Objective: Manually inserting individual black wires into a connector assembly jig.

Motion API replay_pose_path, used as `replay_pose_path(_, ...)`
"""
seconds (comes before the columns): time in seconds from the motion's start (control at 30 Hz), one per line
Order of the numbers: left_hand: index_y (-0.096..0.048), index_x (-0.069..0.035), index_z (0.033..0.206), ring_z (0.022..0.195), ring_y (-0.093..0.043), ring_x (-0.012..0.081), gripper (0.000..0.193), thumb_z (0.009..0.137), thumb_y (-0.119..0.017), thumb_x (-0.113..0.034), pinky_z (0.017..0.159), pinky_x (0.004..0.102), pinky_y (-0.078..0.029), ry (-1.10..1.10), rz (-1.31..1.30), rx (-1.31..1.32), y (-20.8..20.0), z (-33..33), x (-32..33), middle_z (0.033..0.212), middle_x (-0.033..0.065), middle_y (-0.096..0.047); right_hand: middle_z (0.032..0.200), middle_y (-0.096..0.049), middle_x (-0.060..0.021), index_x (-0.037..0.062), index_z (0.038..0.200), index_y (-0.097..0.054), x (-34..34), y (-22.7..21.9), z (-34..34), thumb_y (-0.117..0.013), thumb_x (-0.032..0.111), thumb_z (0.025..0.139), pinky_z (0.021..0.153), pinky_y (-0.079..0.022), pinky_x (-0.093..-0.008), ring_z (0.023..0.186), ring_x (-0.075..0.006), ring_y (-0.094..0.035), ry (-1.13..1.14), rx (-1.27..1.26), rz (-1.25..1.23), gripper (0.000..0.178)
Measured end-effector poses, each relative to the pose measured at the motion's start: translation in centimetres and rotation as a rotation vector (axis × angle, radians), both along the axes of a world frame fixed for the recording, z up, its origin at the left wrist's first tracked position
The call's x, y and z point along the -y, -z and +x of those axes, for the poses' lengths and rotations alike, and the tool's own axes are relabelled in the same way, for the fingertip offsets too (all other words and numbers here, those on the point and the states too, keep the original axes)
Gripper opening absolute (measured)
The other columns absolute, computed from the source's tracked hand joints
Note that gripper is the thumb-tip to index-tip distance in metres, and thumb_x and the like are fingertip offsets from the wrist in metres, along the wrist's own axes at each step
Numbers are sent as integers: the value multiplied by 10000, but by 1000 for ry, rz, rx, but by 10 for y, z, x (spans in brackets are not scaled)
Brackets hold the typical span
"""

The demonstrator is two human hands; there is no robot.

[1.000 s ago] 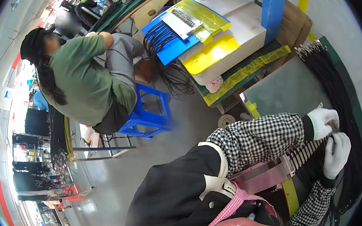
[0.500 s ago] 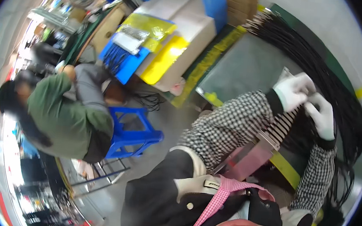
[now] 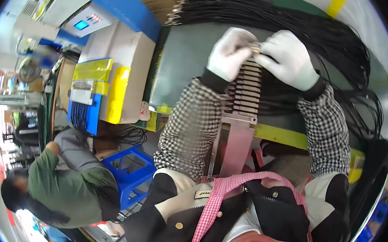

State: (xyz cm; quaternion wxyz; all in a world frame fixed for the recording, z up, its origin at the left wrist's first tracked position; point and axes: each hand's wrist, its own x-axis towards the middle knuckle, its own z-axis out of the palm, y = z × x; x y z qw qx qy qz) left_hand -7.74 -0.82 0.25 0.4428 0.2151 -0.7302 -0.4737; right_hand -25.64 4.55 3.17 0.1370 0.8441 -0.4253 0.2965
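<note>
Close together, both white-gloved hands work at the far end of a slotted metal rack (image 3: 246, 91), which runs lengthwise away from the person across the grey-green tabletop (image 3: 189, 44). The left hand (image 3: 230, 54) sits at the rack's left side, its fingers curled in toward the thumb; the right hand (image 3: 288, 60) comes in from the right, thumb and fingers bent toward the same end. A small pale metal piece (image 3: 255, 48) shows between the two hands, but I cannot tell whether either set of fingertips is clamped on it or merely touching. Dark gaps separate the rack's evenly spaced pale bars, and its near end meets a pink metal bar (image 3: 238, 145) that reaches toward the person's chest. Beyond the hands, a thick bundle of black cables (image 3: 277, 18) lies along the table's far side, metal-tipped ends at the left. Yellow tape (image 3: 280, 135) lines the near edge. Leftward stands a white machine housing (image 3: 140, 63), and nearer, a co-worker (image 3: 75, 189) sits beside a blue plastic stool (image 3: 129, 173).
</note>
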Motion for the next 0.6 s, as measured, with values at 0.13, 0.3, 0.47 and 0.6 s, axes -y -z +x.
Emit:
replay_pose_path(0.13, -550, 21, 1084, 705, -516, 109, 274, 812, -533, 43, 626, 185, -402, 162, 381, -167, 5, 7, 2, 872, 104, -612, 721, -609, -70, 32, 831, -643, -5, 1, 1, -609, 198, 856, 642, -437, -305, 606, -205, -512, 28, 234, 380, 172)
replay_pose_path(0.3, -542, 13, 1092, 662, -496, 94, 268, 829, -509, 48, 608, 165, -382, 185, 279, -88, 12, 8, 7, 827, 85, -599, 797, -634, -64, 57, 916, -646, -3, 11, -8, -598, 215, 851, 681, -447, -340, 658, -253, -549, -23, 486, 809, 178)
replay_pose_path(0.47, -558, 5, 1055, 712, -512, 84, 269, 809, -486, 85, 674, 190, -427, 34, 356, 2, 14, 14, 15, 882, 67, -609, 866, -657, -36, 93, 992, -633, 6, 37, 13, -594, 258, 857, 672, -452, -331, 663, -243, -563, 167, 56, 128, 217)
replay_pose_path(0.6, -570, -2, 1036, 690, -502, 79, 254, 807, -494, 78, 652, 179, -407, -8, 321, 20, 19, 10, 14, 856, 57, -602, 896, -669, -20, 127, 1027, -623, 13, 43, 11, -592, 287, 858, 658, -460, -317, 672, -231, -583, 140, -59, -76, 235)
